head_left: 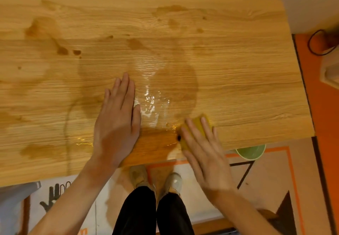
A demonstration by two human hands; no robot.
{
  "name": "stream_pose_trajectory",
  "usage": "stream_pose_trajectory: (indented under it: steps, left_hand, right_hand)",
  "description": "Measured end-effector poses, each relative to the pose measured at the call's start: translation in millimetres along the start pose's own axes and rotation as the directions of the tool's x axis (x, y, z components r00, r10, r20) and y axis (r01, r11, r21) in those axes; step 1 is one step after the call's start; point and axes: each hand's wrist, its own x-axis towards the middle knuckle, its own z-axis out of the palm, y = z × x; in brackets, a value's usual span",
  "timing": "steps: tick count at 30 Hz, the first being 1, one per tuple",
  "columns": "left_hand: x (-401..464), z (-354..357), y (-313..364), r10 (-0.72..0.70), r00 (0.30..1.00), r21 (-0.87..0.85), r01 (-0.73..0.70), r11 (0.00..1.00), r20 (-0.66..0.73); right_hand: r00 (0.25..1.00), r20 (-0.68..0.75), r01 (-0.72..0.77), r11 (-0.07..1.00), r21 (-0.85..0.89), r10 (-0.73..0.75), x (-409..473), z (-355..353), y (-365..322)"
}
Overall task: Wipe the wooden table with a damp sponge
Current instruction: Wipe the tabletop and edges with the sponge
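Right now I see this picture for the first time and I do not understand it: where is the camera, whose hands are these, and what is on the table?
There is no machine here. A person wears one wide camera on the head, so you look down over their arms, as they do. At the bottom you see their dark trousers and shoes on the floor.

The big surface is a wooden table. It has darker damp patches, and a shiny pool of water lies between the hands.

The left hand rests flat and open on the wood; it holds nothing. The right hand presses flat on a yellow sponge near the front edge of the table.

Just below that edge, partly hidden by the table, is a green bowl-like container.
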Motion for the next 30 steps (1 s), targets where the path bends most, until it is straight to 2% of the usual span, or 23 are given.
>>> stream_pose_trajectory:
  steps: [2, 4, 8, 10, 15, 18, 23, 26, 28, 30]
  left_hand:
    - [0.3, 0.2, 1.1, 0.006, 1.000, 0.000, -0.006, 1.000, -0.015]
    - [0.6, 0.0, 1.0, 0.009, 1.000, 0.007, -0.009, 1.000, -0.012]
    - [-0.3, -0.5, 1.5, 0.014, 1.000, 0.017, -0.013, 1.000, -0.023]
    - [-0.9, -0.4, 1.7, 0.010, 1.000, 0.014, -0.009, 1.000, -0.018]
    - [-1.7, -2.6, 2.9, 0.006, 1.000, 0.000, -0.006, 1.000, 0.005]
    - [-0.2, -4.3, 3.5, 0.001, 1.000, 0.010, -0.002, 1.000, 0.028]
    - [-1.8, -2.3, 2.8, 0.002, 1.000, 0.006, -0.002, 1.000, 0.016]
    - [-2.8, -1.3, 2.2, 0.015, 1.000, 0.018, -0.015, 1.000, 0.002]
    - [-3.0, -2.2, 2.7, 0.010, 1.000, 0.018, -0.010, 1.000, 0.005]
    - [-1.3, -4.1, 3.3, -0.008, 1.000, -0.023, 0.008, 1.000, 0.012]
  right_hand:
    - [0.996, 0.057, 0.063, 0.998, -0.007, -0.062, 5.0, -4.5, 5.5]
    - [0.996, 0.061, 0.061, 0.998, -0.011, -0.060, 51.8, -11.8, 10.9]
    - [0.991, -0.064, -0.116, 0.993, 0.028, 0.117, 156.3, -16.9, 13.5]
    - [0.988, -0.085, -0.123, 0.992, 0.033, 0.126, 145.0, -10.4, 9.2]
    - [0.999, -0.007, -0.044, 0.999, -0.007, 0.044, 4.8, 3.8, -18.7]
    - [0.998, 0.025, -0.055, 0.998, 0.002, 0.055, 40.6, -1.3, -14.9]
    - [0.981, -0.075, -0.180, 0.983, -0.040, 0.177, 171.6, -5.0, -16.3]
    - [0.980, -0.090, -0.181, 0.982, -0.052, 0.175, 136.1, 6.1, -23.0]
    - [0.983, -0.064, -0.172, 0.985, 0.003, 0.171, 77.5, 10.4, -34.1]
    - [0.990, -0.039, -0.134, 0.990, 0.051, 0.136, 54.4, 12.0, -35.1]
